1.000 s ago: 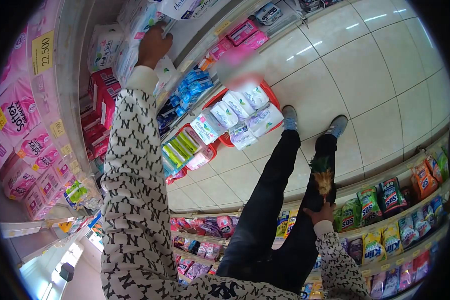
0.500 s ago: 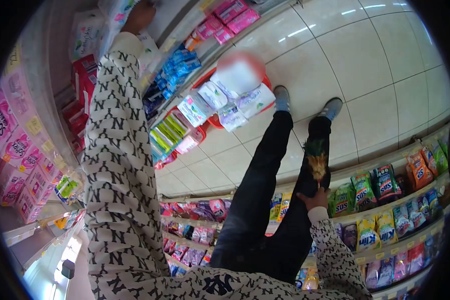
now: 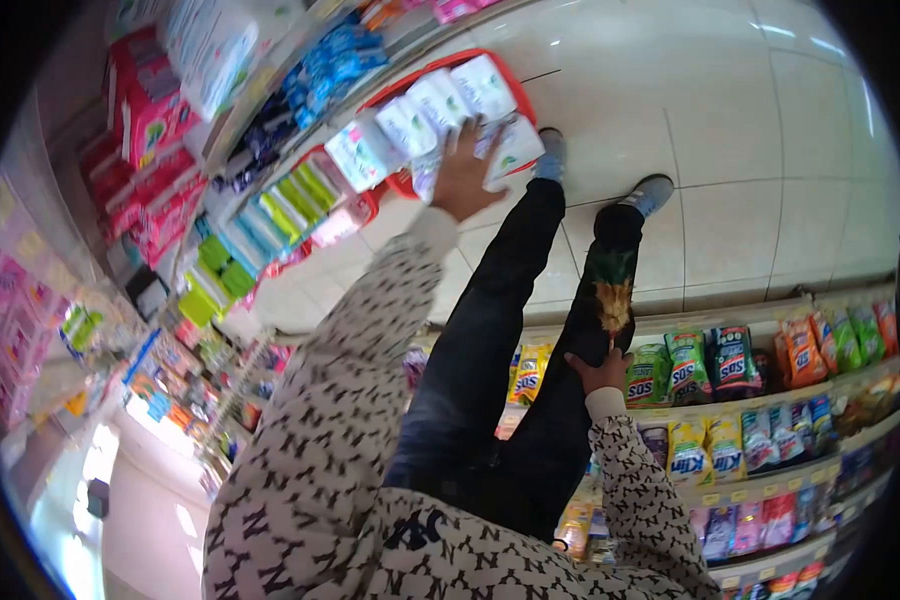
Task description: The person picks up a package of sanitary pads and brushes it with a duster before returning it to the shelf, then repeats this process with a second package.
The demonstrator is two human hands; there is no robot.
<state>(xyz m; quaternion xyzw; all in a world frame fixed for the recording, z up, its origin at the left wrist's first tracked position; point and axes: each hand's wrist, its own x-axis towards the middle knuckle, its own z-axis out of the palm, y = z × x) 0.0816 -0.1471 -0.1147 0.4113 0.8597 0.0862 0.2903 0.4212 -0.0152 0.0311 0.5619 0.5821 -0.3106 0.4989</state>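
Observation:
My left hand [image 3: 467, 172] is spread open, fingers apart, over the white packs [image 3: 438, 100] in a red basket [image 3: 518, 88] on the floor. Whether its fingertips touch the packs I cannot tell. Near my knee, my right hand [image 3: 601, 372] grips the thin stem of a brush-like bundle [image 3: 613, 300], dark green at the top and straw-coloured below, lying along my trouser leg. Beside the white packs stand green and blue packs [image 3: 295, 200] in a row.
On the upper left, a shelf holds large white packs [image 3: 215, 50] and pink packs [image 3: 150, 120]. Detergent bags [image 3: 688, 365] fill the curved shelves at the lower right. My shoes [image 3: 650, 194] stand on the tiled floor [image 3: 730, 235].
My left hand has come away from the upper-left shelf, down and right to the basket, and is now spread. The view has shifted. My right hand keeps its hold.

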